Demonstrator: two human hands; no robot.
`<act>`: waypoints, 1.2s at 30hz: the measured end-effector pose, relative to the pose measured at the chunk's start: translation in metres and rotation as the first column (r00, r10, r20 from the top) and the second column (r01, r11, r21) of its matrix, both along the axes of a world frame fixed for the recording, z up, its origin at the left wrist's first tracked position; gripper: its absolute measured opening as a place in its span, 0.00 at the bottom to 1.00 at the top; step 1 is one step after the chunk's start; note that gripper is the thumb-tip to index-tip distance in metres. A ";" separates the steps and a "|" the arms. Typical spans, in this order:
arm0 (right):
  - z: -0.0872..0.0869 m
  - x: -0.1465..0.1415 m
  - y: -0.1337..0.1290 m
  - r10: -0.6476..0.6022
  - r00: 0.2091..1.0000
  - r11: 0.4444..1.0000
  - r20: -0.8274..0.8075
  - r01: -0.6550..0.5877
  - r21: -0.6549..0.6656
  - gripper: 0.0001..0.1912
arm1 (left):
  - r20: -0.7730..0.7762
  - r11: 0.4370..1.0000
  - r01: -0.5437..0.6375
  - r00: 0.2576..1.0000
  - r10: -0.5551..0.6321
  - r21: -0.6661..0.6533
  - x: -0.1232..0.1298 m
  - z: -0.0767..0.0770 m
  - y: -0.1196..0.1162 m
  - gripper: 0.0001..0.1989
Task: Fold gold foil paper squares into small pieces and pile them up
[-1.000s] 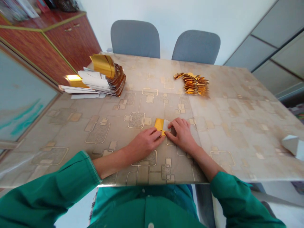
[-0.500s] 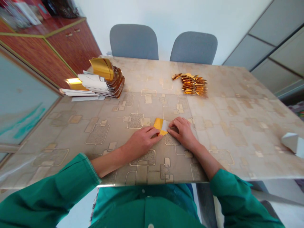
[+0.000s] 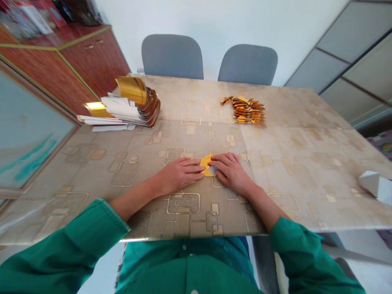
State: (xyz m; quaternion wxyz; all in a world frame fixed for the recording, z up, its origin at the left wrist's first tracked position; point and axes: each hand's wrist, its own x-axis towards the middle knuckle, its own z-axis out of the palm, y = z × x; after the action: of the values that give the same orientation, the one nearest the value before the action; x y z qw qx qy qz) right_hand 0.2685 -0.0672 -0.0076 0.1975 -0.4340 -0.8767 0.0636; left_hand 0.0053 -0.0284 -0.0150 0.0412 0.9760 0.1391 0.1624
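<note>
A small piece of gold paper (image 3: 206,162) with a whitish underside lies on the table in front of me, partly folded, with its far edge coming to a point. My left hand (image 3: 177,175) holds its left side, thumb and fingertips against the edge. From the right, my right hand (image 3: 232,173) has its fingers on the paper, index finger over the upper part and thumb lower, near the whitish patch. Fingers of both hands cover the paper's side edges.
A stack of gold and white paper sheets (image 3: 134,104) stands at the back left. Folded shiny gold pieces (image 3: 248,110) sit in a row at the back. Folded white paper (image 3: 369,183) lies at the right. Two grey chairs (image 3: 172,56) stand behind the patterned table (image 3: 284,155).
My right fingers have moved left over the paper, folding its upper right corner in. My left hand has shifted slightly, its fingers straighter along the left edge.
</note>
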 end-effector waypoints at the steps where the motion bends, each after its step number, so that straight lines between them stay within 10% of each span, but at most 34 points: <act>1: 0.000 0.000 0.000 -0.002 1.000 1.000 -0.002 0.002 -0.004 0.16 | -0.005 1.000 0.000 1.000 0.000 -0.013 -0.001 0.000 -0.001 0.15; 36: 0.003 -0.010 -0.001 -0.006 0.997 0.996 0.073 -0.001 0.091 0.15 | 0.097 0.977 -0.040 0.995 0.020 0.210 0.007 0.006 0.006 0.13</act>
State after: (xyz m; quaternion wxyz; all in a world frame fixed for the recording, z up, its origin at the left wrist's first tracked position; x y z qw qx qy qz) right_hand 0.2583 -0.0687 -0.0046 0.1850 -0.4276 -0.8848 0.0075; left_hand 0.0124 -0.0221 -0.0093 -0.0588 0.9639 0.1339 0.2226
